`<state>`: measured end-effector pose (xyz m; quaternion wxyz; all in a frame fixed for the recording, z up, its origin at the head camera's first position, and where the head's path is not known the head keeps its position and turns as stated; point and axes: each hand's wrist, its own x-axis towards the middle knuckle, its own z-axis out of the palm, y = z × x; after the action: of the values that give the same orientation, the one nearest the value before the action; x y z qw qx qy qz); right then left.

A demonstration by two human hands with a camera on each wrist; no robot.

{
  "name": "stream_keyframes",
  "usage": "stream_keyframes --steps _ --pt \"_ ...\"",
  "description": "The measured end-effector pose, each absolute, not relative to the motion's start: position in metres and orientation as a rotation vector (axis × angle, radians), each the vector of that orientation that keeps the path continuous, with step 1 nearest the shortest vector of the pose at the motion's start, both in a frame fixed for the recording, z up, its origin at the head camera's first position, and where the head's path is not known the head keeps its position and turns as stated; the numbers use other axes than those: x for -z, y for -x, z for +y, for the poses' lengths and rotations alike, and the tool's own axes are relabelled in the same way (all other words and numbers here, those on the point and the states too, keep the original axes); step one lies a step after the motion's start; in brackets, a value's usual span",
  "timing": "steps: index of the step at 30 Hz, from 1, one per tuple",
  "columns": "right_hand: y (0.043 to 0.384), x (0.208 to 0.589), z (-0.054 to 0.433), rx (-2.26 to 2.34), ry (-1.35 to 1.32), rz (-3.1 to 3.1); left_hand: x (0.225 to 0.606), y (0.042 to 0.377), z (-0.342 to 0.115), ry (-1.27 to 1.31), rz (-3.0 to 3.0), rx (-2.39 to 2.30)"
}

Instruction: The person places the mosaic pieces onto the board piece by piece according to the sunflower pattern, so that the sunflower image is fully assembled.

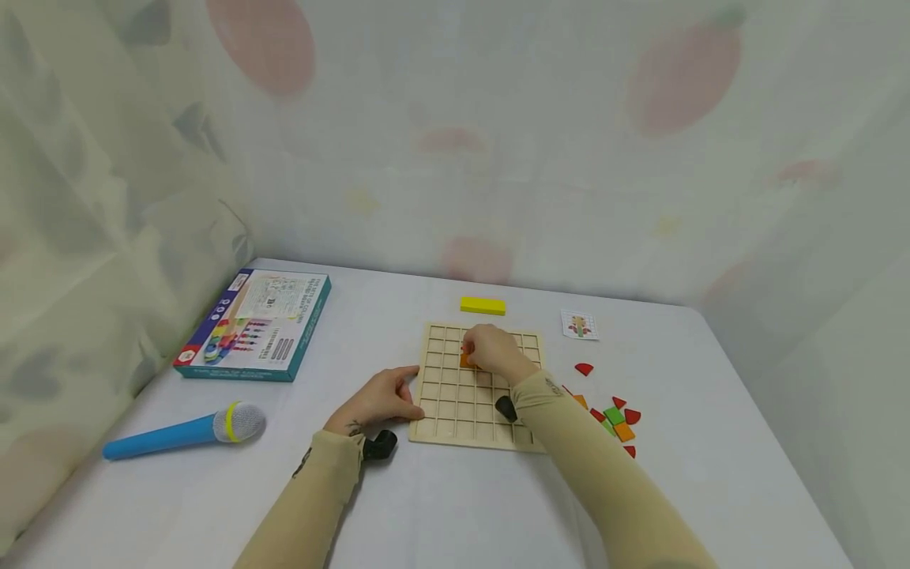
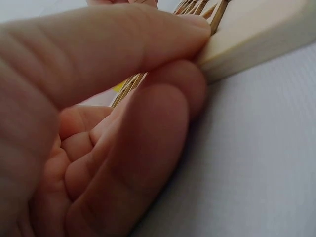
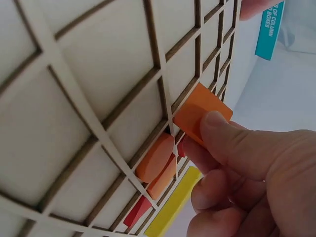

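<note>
A wooden grid board (image 1: 462,431) lies flat on the white table. My left hand (image 1: 382,397) holds its left edge, the thumb (image 2: 190,27) at the top rim and fingertips against the side. Over the board's upper part, my right hand (image 1: 494,352) pinches an orange square tile (image 3: 200,111) between thumb and fingers. The tile is tilted over the grid in the right wrist view. Close by, an orange rounded piece (image 3: 155,158), another orange piece and red pieces sit in cells, partly hidden from the head view by the hand.
Several loose red, green and orange pieces (image 1: 624,432) lie right of the board. A pattern card (image 1: 579,325) and a yellow block (image 1: 483,306) are beyond it. At left are a game box (image 1: 259,324) and a blue toy microphone (image 1: 185,431).
</note>
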<state>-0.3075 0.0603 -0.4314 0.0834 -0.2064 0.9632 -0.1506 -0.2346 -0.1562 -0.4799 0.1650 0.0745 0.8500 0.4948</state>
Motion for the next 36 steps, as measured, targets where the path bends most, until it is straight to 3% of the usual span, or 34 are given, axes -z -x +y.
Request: stream_keyframes --steps 12,21,29,36 --pt "0.301 0.419 0.062 0.417 0.529 2.925 0.483 0.236 -0.155 -0.225 2.398 -1.428" --pt "0.293 0.381 0.134 0.541 0.633 2.978 0.482 0.236 -0.161 -0.209 2.397 -1.431" --pt "0.270 0.409 0.206 0.299 0.534 2.888 0.482 0.236 -0.161 -0.243 2.374 -1.460" --pt "0.255 0.440 0.231 0.342 0.295 2.777 0.484 0.237 -0.158 -0.238 2.380 -1.452"
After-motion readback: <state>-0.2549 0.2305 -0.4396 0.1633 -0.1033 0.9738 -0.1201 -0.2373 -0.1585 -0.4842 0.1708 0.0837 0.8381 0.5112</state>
